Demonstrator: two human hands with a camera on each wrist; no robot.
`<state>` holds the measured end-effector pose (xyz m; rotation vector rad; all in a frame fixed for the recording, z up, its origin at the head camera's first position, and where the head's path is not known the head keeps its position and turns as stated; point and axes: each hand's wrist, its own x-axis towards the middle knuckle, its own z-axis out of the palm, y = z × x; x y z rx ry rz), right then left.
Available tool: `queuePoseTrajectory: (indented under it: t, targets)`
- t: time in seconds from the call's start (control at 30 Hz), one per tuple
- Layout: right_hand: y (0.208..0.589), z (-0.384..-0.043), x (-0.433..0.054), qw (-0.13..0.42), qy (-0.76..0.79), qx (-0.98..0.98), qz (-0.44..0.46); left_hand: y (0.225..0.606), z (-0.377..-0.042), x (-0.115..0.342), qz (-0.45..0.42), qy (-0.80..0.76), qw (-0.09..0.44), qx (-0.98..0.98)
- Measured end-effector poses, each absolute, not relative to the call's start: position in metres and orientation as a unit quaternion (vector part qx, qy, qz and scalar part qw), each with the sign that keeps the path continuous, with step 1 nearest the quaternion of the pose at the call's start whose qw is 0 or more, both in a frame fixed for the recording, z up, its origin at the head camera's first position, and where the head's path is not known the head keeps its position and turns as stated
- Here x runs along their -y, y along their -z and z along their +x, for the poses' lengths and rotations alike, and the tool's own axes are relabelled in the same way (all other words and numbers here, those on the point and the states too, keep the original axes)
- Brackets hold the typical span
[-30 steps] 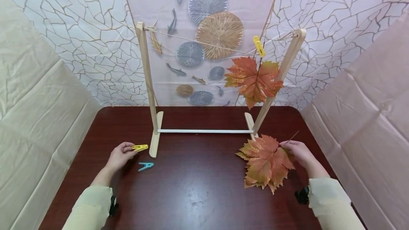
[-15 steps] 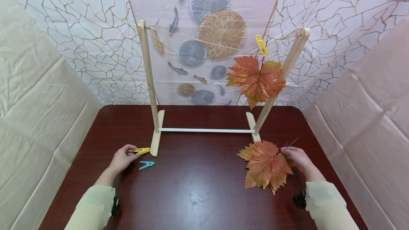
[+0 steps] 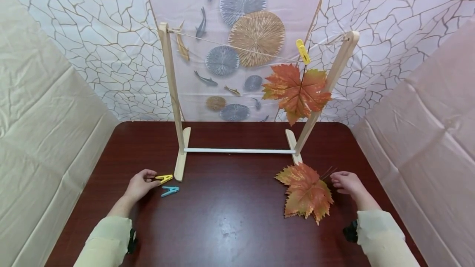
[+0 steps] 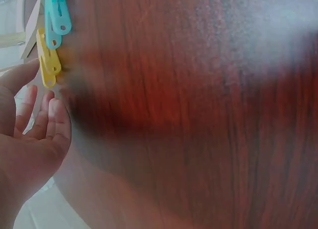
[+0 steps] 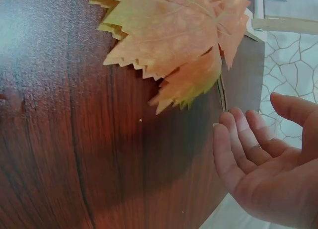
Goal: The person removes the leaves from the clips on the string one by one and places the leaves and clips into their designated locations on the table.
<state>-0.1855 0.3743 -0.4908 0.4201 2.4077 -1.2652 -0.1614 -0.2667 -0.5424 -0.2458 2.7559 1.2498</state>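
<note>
My left hand (image 3: pixel 140 185) has its fingers loosely parted beside a yellow clothespin (image 3: pixel 164 179), which lies on the table. In the left wrist view, the thumb tip is right by the clothespin (image 4: pixel 48 62) and nothing is between thumb and fingers. Just in front lies a blue clothespin (image 3: pixel 170 191). On the right, a stack of orange-green maple leaves (image 3: pixel 306 195) rests on the table, stems pointing right. My right hand (image 3: pixel 349 184) is at the stem ends, fingers relaxed and thumb apart; the right wrist view shows the fingertips right by the stems (image 5: pixel 222 92).
A wooden frame (image 3: pixel 171 90) with a white crossbar (image 3: pixel 239 151) stands at the back of the dark red table (image 3: pixel 226 209). From its string (image 3: pixel 241 48), a yellow clothespin (image 3: pixel 303 51) holds up another maple leaf (image 3: pixel 298 92). Patterned cloth walls enclose the table.
The right hand has lowered the top maple leaf onto the stack, let go of its stem and drawn slightly right. The left hand has set the yellow clothespin down and let go.
</note>
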Motion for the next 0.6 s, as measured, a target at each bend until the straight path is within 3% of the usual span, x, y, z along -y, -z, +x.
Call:
queuePoseTrajectory:
  t: [0.2,0.6]
  targets:
    - [0.479,-0.187,-0.378,0.178,0.469,-0.854,0.138,0.526,-0.167,0.268,-0.069,-0.423,0.033,-0.903]
    - [0.433,-0.196,-0.364,0.128,0.528,-0.836,0.075,0.456,-0.197,0.237,-0.007,-0.482,-0.002,-0.876]
